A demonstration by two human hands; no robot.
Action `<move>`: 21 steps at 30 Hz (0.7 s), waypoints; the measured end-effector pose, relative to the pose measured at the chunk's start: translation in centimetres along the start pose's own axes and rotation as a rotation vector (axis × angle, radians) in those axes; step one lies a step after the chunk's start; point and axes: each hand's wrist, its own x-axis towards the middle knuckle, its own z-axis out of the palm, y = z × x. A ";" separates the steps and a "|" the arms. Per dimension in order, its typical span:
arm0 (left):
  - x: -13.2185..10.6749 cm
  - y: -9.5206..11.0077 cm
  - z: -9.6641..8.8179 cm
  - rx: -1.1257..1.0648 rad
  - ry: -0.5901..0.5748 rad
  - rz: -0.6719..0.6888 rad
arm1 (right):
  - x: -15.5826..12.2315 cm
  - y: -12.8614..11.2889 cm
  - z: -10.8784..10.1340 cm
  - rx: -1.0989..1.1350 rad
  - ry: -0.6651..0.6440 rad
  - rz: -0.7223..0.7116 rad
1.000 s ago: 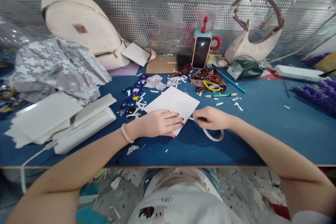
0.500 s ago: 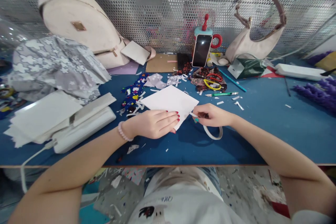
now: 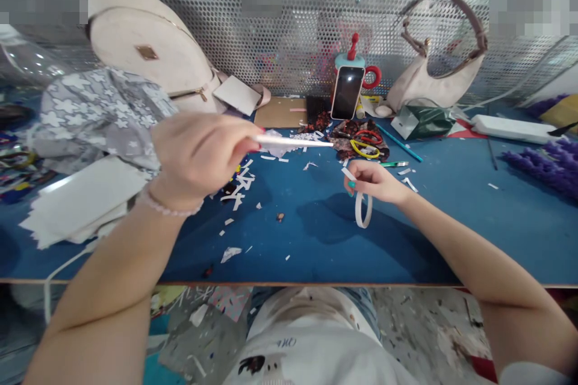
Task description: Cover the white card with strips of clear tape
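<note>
My left hand (image 3: 198, 153) is raised over the left part of the table and pinches a flat white card (image 3: 300, 142), now seen almost edge-on and pointing to the right. My right hand (image 3: 378, 181) is closed on a narrow roll of white tape (image 3: 363, 212), which hangs below the fingers. A short loose end of the tape sticks out at the fingertips, apart from the card. Beyond my right hand lie scissors with yellow and red handles (image 3: 365, 149) and a green cutter (image 3: 394, 163).
White paper scraps (image 3: 241, 183) litter the blue table (image 3: 316, 252). At left are a stack of white sheets (image 3: 90, 192), patterned cloth (image 3: 103, 96) and a pale backpack (image 3: 149, 30). Behind stand a phone (image 3: 347, 93), a cream handbag (image 3: 440, 81) and a perforated metal panel (image 3: 307, 24).
My left hand has lifted the card off the table and tilted it edge-on, moving up and left. My right hand has shifted slightly up with the tape roll.
</note>
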 end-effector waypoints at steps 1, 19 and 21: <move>0.6 -0.3 0.2 0.143 0.120 0.071 | 0.0 0.1 -0.2 0.018 0.011 -0.003; 7.0 -0.9 5.7 0.380 -0.368 -0.098 | 0.0 0.8 -1.0 0.162 0.118 0.090; 7.8 -0.7 5.8 0.373 -0.384 -0.082 | 0.0 0.8 -1.1 0.159 0.118 0.102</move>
